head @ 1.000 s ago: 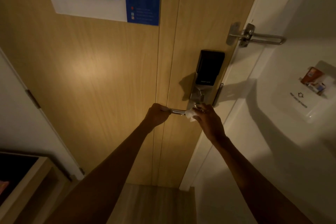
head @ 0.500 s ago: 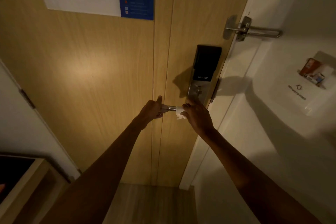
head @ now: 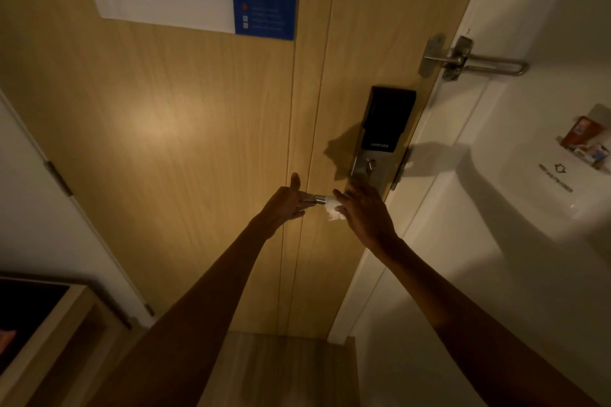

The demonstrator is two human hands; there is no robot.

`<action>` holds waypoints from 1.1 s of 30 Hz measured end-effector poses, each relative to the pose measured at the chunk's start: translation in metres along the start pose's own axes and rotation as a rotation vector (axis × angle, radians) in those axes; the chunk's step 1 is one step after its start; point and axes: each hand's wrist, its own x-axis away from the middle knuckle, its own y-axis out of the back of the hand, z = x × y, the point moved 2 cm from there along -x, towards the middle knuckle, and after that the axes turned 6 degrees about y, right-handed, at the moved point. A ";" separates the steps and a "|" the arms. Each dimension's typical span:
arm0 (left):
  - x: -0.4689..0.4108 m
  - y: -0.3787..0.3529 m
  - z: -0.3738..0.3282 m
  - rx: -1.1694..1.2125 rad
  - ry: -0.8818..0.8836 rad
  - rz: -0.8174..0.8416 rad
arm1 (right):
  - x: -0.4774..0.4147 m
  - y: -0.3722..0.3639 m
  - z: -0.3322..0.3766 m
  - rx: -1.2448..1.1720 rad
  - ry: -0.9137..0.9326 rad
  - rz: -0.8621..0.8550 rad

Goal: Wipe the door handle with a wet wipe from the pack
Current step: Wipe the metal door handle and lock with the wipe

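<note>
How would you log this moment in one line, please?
left hand touches door handle end | right hand holds wet wipe on handle

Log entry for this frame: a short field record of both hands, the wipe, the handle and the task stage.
left hand: at the free end of the door handle, thumb raised; grip unclear
right hand: holds the wet wipe against the door handle
wipe pack: not in view
above the handle: black smart lock, swing latch
stage: wipe on the handle, mid-wipe
</note>
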 end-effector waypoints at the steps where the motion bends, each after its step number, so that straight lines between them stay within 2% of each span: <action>1: 0.000 0.000 -0.001 -0.001 0.003 0.002 | 0.002 0.001 -0.003 0.007 0.003 -0.004; 5: 0.000 0.003 -0.001 -0.002 0.007 0.022 | 0.004 -0.001 0.001 0.059 -0.013 -0.018; 13: 0.003 0.003 -0.003 0.001 0.028 0.049 | -0.008 0.001 0.009 -0.041 -0.092 -0.013; 23: -0.004 0.014 0.000 -0.228 -0.042 0.118 | -0.011 0.001 0.012 -0.106 -0.092 -0.042; 27: 0.003 0.014 -0.004 -0.208 -0.059 0.168 | -0.011 -0.005 0.012 -0.085 -0.086 -0.031; 33: 0.004 0.016 -0.004 -0.173 -0.037 0.146 | -0.014 -0.001 0.017 -0.099 -0.095 -0.053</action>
